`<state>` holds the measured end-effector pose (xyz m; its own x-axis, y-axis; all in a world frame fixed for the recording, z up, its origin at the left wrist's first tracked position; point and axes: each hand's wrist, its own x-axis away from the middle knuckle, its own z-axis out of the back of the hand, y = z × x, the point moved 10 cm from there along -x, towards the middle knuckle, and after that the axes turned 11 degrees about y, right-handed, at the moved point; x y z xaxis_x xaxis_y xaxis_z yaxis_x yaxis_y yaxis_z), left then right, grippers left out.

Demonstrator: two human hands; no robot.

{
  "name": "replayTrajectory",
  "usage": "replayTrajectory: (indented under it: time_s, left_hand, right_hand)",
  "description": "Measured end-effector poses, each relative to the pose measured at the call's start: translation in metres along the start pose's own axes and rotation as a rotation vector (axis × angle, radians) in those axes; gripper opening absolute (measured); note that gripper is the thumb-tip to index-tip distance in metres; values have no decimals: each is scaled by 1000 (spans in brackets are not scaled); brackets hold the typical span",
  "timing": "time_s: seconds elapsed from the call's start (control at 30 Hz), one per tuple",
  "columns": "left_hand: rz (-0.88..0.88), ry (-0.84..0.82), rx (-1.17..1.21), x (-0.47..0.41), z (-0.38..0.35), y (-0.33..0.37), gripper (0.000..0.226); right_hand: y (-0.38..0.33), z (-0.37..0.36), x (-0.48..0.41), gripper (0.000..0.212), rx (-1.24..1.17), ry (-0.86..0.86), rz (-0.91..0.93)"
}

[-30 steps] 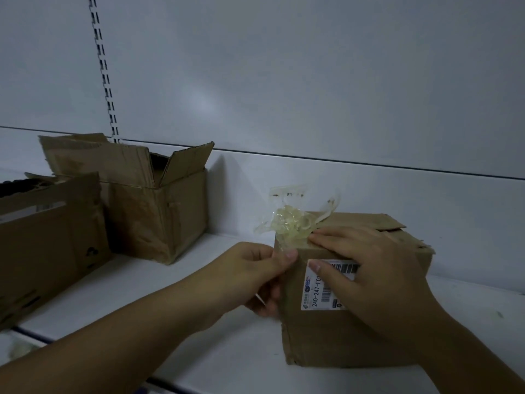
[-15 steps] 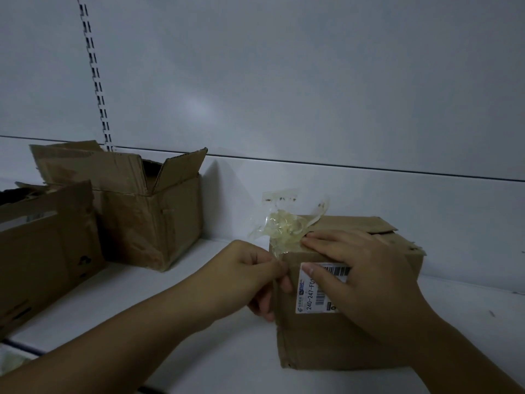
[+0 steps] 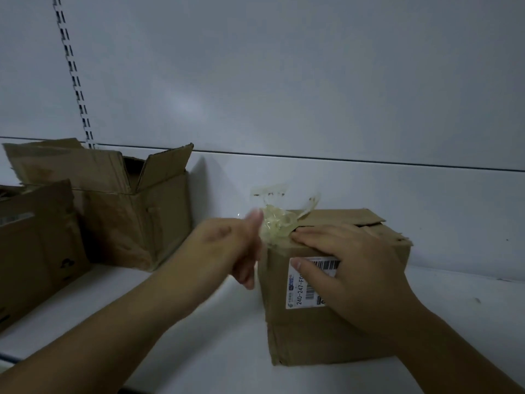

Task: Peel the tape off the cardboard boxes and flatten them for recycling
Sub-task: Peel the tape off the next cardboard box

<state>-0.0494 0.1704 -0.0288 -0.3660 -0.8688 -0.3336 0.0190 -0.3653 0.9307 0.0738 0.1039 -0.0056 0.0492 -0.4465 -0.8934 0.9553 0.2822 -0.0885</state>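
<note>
Box [image 3: 306, 331] on shelf [image 3: 199, 336], 4 o'clock. Right hand [image 3: 355, 268] flat on top edge, fingers straight, thumb on label [image 3: 301, 288]. Tape wad [image 3: 277, 226] at box's 11 o'clock corner. Left hand [image 3: 230, 245] blurred beside it, grip unclear. Open boxes [image 3: 127, 217], 9 o'clock.

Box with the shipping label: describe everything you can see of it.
The box is brown cardboard, worn and creased, standing upright on the white shelf. Its top flaps are folded shut, the far edge ragged. A white barcode label on the near face is partly covered by the right hand, which presses flat over the top front edge. A crumpled wad of yellowish clear tape sticks up from its top left corner; the blurred left hand is beside it, contact unclear.
</note>
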Motion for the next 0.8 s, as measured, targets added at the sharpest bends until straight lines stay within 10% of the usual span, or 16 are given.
replayTrajectory:
  time_s: [0.27,0.53,0.8]
  left_hand:
    - [-1010,346,-690,34,9,33,39]
    - [-987,237,-565,4,-2,53,23]
    - [-551,360,-22,-31,34,41,3]
  right_hand:
    - [2,-2,1,47,-1,18,-5]
    - [5,2,1,44,-54,56,-17]
    - [5,4,-1,42,-93,60,2]
